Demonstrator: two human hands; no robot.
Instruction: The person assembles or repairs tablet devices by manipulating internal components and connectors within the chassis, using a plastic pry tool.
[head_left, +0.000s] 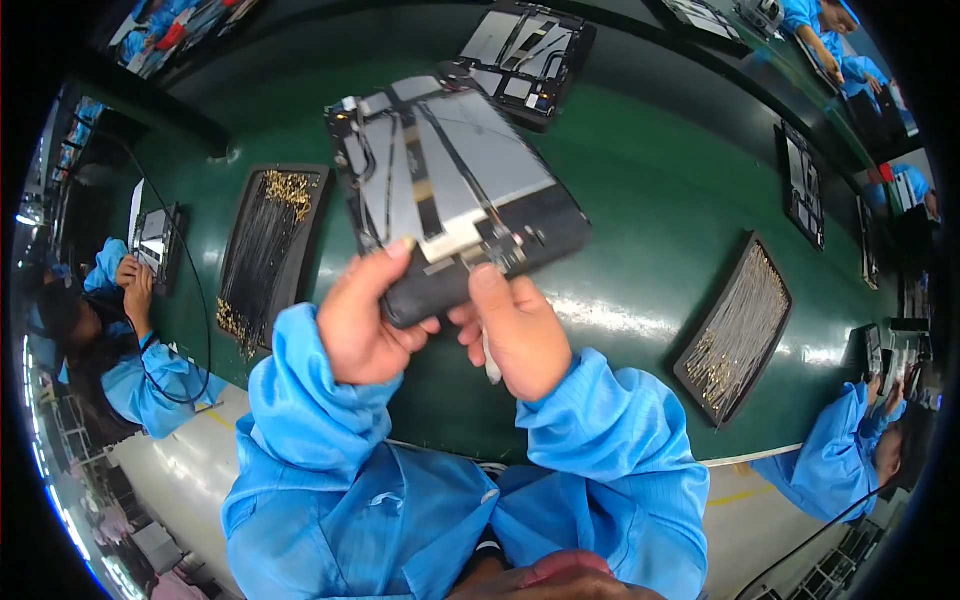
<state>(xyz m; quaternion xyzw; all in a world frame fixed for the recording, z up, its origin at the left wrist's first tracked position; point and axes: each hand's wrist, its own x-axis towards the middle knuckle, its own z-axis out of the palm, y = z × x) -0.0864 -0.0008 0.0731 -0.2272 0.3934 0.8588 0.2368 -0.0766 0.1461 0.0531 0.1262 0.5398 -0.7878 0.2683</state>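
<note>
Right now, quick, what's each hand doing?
Left hand: closed, holding the opened device.
Right hand: closed on that device too, with a small whitish thing, unclear what.

I'm counting one left hand (362, 325) and one right hand (522, 338), together gripping one opened tablet (475, 150). One small pale item (490, 366) is showing below the right hand, too hidden to identify. One second tablet (520, 60) is lying on one green surface (640, 180), and one third tablet (803, 187) is resting toward the right. Two dark trays, one left tray (304, 245) and one right tray (760, 345), are each holding one bundle of gold-tipped cables (265, 240), crowding too closely for a strand count. At least five blue-clad co-workers (825, 450) are sharing the room.
</note>
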